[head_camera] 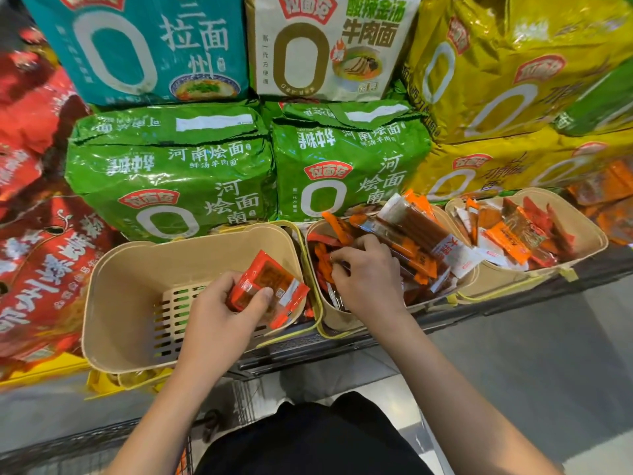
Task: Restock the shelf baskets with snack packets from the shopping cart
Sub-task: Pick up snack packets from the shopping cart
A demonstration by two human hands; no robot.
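Noodle multipacks (171, 173) wall the shelf behind; left hand (219, 317) clasps red packets (267, 286) over the near-empty basket (113, 286) — probably to drop them — while right hand (366, 272) pinches packets in the neighbouring basket (330, 317), likely tidying.

A: Setting?
B: Shop, grocery aisle. Multipacks of instant noodles stacked in rows: green packs (171, 173), a teal pack (137, 46), yellow packs (513, 80), red packs (37, 234).
A: Anything else?
B: Three beige baskets (113, 303) lined along the shelf edge (513, 296), two holding small snack packets (513, 234). Wire shopping cart (68, 447) at the bottom, grey tiled floor (531, 354).
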